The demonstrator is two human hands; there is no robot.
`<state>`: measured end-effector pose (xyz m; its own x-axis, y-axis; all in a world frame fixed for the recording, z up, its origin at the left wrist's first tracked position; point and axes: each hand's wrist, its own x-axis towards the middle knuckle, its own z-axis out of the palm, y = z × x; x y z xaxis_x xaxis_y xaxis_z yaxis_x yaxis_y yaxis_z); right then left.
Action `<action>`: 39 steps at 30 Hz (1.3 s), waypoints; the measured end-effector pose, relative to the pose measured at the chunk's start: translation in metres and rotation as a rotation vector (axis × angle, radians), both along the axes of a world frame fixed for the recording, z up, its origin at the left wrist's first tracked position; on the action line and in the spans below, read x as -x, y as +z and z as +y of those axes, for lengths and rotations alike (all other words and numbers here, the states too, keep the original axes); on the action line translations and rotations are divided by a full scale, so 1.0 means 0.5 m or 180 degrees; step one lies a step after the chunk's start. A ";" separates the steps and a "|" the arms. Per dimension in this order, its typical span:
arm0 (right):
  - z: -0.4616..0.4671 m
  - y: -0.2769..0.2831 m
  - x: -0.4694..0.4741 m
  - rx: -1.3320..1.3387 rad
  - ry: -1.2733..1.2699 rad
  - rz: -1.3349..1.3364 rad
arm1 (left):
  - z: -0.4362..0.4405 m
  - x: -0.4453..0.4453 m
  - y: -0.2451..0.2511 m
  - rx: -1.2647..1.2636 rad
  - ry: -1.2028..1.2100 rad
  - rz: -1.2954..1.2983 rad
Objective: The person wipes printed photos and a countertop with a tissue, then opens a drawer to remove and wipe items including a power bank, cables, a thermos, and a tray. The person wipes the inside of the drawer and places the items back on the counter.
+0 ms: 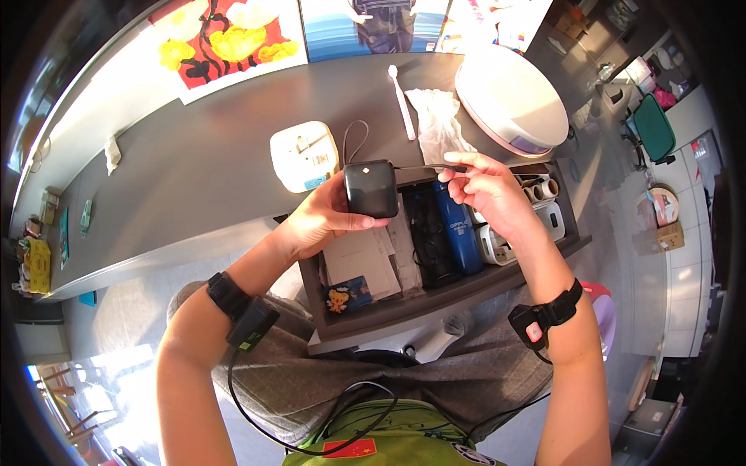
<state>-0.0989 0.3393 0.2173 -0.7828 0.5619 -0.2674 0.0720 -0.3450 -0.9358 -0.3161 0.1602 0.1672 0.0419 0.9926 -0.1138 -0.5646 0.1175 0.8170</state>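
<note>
My left hand (315, 218) holds a small black squarish device (371, 195), apparently a power bank, above the back of an open drawer. A thin dark cord loop (356, 131) rises from its top left. From its right side a short black cable (421, 167) runs to my right hand (489, 186), which grips the cable's far end between thumb and fingers. The plug itself is mostly hidden by the fingers. Just left of the device, a white cube-shaped socket block (304, 154) stands on the grey desk (227, 134).
In the drawer (402, 317) lie papers (355, 262), a black pouch (431, 244), a blue bottle (463, 239) and white items. A toothbrush (403, 105), a crumpled tissue (436, 125) and a round white container (513, 96) are on the desk. Art panels (373, 29) line its back.
</note>
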 end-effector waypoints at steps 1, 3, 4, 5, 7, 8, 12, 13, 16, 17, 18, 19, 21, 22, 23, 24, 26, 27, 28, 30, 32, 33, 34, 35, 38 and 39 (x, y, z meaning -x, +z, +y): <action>0.003 0.001 0.000 0.0003 -0.0062 0.0105 | 0.000 0.000 0.001 -0.0054 0.0005 -0.0121; 0.005 0.002 0.001 0.0108 0.0050 0.0476 | -0.001 0.002 0.003 -0.0147 -0.0022 -0.0357; 0.005 0.003 0.001 0.0151 0.0065 0.0610 | -0.001 0.003 0.005 -0.0185 -0.0053 -0.0470; 0.003 0.003 0.002 0.0151 0.0112 0.0675 | -0.001 0.004 0.008 -0.0222 -0.0084 -0.0582; -0.001 0.004 0.003 0.0143 0.0173 0.0754 | -0.001 0.005 0.012 -0.0064 -0.0085 -0.0842; -0.004 0.004 0.004 0.0143 0.0233 0.0844 | -0.001 0.004 0.014 -0.0008 -0.0106 -0.1009; -0.015 0.003 0.017 0.0082 0.0184 0.0743 | 0.001 -0.011 0.015 0.0144 0.0046 -0.1089; -0.018 0.001 0.022 0.0061 0.0195 0.0684 | 0.002 -0.015 0.013 0.0062 0.0084 -0.0979; -0.027 -0.007 0.038 0.0196 0.0205 0.0475 | 0.009 -0.024 0.007 0.0051 0.0319 -0.0914; -0.029 -0.011 0.044 0.0276 0.0201 0.0374 | 0.013 -0.024 0.005 0.0065 0.0398 -0.0958; -0.031 -0.017 0.048 0.0355 0.0217 0.0288 | 0.018 -0.021 0.003 0.0262 0.0470 -0.0897; -0.029 -0.022 0.053 0.0398 0.0227 0.0023 | 0.025 -0.018 0.001 0.0434 0.0524 -0.0859; -0.027 -0.034 0.056 0.0508 0.0046 -0.0263 | 0.033 -0.013 -0.004 0.0793 0.0669 -0.0801; -0.025 -0.040 0.056 0.0547 -0.0001 -0.0303 | 0.036 -0.011 -0.005 0.0818 0.0717 -0.0795; -0.023 -0.047 0.055 0.0548 -0.0110 -0.0296 | 0.039 -0.008 -0.006 0.0884 0.0782 -0.0785; -0.020 -0.052 0.054 0.0501 -0.0151 -0.0305 | 0.041 -0.006 -0.006 0.0891 0.0837 -0.0796; -0.013 -0.062 0.051 0.0395 -0.0248 -0.0388 | 0.045 -0.007 -0.007 0.0925 0.1055 -0.0660; -0.012 -0.068 0.048 0.0281 -0.0205 -0.0413 | 0.046 -0.009 -0.008 0.0898 0.1130 -0.0618; -0.012 -0.075 0.046 0.0332 -0.0037 -0.0421 | 0.047 -0.010 -0.009 0.0886 0.1221 -0.0579; -0.016 -0.091 0.039 0.0407 0.0192 -0.0548 | 0.052 -0.013 -0.010 0.0837 0.1379 -0.0479; -0.028 -0.117 0.037 0.0360 0.0560 -0.0824 | 0.057 -0.011 -0.011 0.0909 0.1529 -0.0424; -0.039 -0.132 0.036 0.0346 0.0692 -0.0984 | 0.060 -0.008 -0.011 0.1007 0.1595 -0.0421; -0.052 -0.150 0.036 0.0342 0.0917 -0.0976 | 0.061 -0.006 -0.011 0.1095 0.1675 -0.0419; -0.063 -0.168 0.041 0.0220 0.1130 -0.1281 | 0.063 -0.005 -0.010 0.1105 0.1749 -0.0332; -0.119 -0.218 0.047 -0.0736 0.1958 -0.1558 | 0.061 0.000 -0.007 0.1349 0.1700 -0.0188; -0.144 -0.233 0.048 -0.1337 0.2067 -0.1383 | 0.059 0.000 -0.006 0.1435 0.1672 0.0009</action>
